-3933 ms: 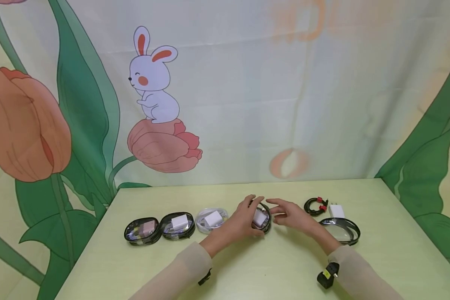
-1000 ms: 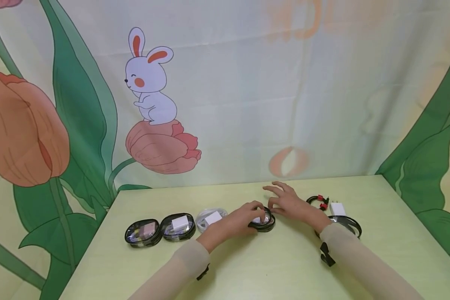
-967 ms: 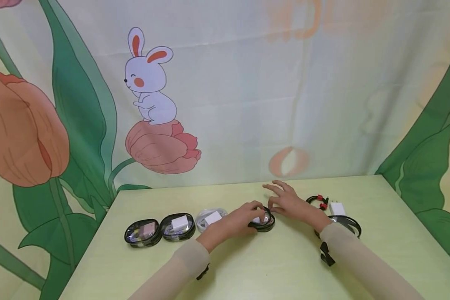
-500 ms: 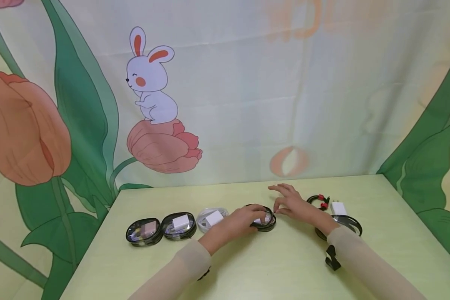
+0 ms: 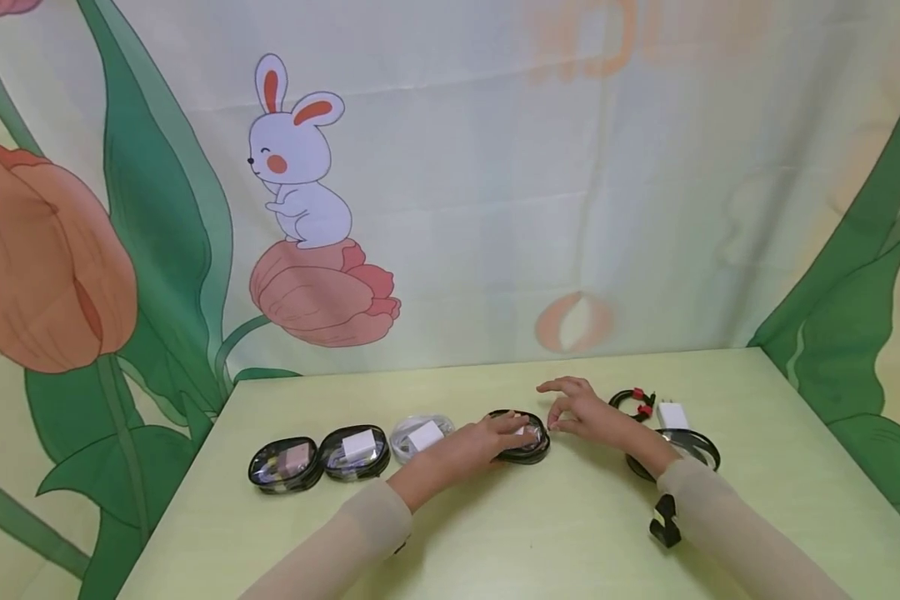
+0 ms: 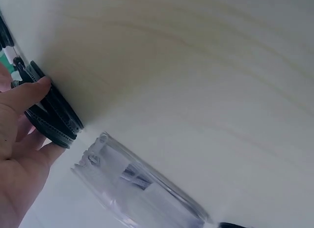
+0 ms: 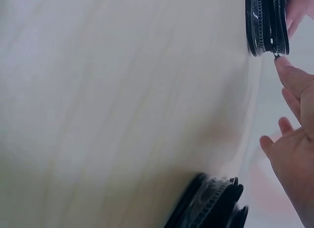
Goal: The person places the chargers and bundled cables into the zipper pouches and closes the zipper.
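The table (image 5: 495,533) looks like smooth laminate with a faint pale wood grain, pretty matt. On it, the pouch under the left hand (image 5: 487,437) is glossy clear plastic (image 5: 528,440) with a black toothed zipper band (image 6: 51,120) round the edge. Left of it on the table sits another clear plastic pouch (image 5: 420,436), shiny and see-through. Behind the table hangs a soft matt cloth backdrop (image 5: 450,208) with creases. Both sleeves (image 5: 727,525) look like smooth beige fabric.

Black-rimmed clear pouch (image 5: 523,437) showing white inside; pale green table (image 5: 540,533); backdrop (image 5: 450,183) displaying white bunny, orange tulips, green leaves.
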Available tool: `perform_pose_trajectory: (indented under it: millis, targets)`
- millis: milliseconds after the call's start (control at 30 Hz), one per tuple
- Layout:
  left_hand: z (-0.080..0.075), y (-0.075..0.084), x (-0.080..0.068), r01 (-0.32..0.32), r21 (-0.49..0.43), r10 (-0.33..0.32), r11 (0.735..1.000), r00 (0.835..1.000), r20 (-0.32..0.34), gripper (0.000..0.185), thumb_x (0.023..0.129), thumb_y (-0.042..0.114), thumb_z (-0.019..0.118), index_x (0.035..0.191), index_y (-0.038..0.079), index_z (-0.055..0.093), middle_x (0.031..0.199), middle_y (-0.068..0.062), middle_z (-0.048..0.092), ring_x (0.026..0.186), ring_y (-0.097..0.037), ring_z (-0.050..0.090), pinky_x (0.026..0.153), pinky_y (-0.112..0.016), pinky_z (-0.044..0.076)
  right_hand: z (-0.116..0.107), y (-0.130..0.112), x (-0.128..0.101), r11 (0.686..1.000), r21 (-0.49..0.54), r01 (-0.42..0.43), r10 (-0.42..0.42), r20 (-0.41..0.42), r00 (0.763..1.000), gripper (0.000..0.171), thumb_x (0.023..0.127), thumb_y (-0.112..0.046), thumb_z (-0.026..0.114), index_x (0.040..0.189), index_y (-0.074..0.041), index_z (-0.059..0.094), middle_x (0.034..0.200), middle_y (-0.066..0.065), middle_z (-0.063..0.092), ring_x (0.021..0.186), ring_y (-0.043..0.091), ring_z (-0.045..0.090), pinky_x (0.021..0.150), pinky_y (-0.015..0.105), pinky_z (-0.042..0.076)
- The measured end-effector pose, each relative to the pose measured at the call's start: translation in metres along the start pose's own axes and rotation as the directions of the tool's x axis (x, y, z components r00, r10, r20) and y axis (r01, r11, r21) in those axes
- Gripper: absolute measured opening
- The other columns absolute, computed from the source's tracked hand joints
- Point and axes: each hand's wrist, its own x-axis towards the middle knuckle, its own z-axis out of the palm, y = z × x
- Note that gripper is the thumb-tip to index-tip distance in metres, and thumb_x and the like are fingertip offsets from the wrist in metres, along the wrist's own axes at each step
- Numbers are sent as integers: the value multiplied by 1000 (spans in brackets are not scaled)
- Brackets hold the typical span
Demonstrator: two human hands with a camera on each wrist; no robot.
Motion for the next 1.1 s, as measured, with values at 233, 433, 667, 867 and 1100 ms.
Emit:
perform_pose_trajectory:
  millis: [233, 433, 667, 867, 1100]
  targets:
    - [-1, 2, -1, -19, 131, 16, 991, 1000, 24, 62, 98, 16, 69, 155, 22, 45, 160, -11, 39, 146, -30, 40, 108, -44, 46, -4, -6, -7, 997, 70, 16, -20, 57, 998, 7, 92, -12, 73, 86, -15, 72, 145, 19, 50, 136, 50, 35, 106, 71, 27]
    - [1, 7, 0, 7, 150, -13, 989, 999, 44, 56, 104, 11, 59, 156, 20, 43, 160, -13, 38, 146, -32, 39, 110, -44, 44, 1, -16, -5, 1000, 14, -20, 19, 33, 999, 8, 91, -8, 75, 84, -12, 72, 141, 22, 55, 133, 50, 39, 107, 68, 30]
    - [-1, 14, 3, 47, 142, -52, 989, 998, 38, 54, 105, 5, 52, 156, 18, 42, 159, -15, 39, 146, -34, 39, 111, -44, 43, 2, -21, -10, 996, 90, -10, 4, 59, 998, 9, 90, -9, 76, 84, -15, 72, 146, 24, 51, 138, 55, 33, 109, 72, 24]
    - [1, 14, 6, 66, 111, -71, 992, 997, 41, 56, 105, 2, 51, 157, 17, 41, 160, -15, 37, 147, -35, 37, 112, -46, 41, 1, -26, -9, 988, 122, -95, 86, 79, 993, 9, 89, -11, 77, 84, -18, 74, 153, 29, 42, 141, 62, 23, 111, 75, 17]
    - [0, 13, 4, 102, 18, -103, 995, 994, 39, 57, 104, 4, 55, 157, 21, 42, 161, -12, 37, 148, -34, 36, 111, -46, 43, 4, -25, -11, 976, 156, -155, 138, 114, 984, 6, 91, -13, 76, 86, -17, 75, 158, 29, 34, 143, 63, 16, 111, 78, 13]
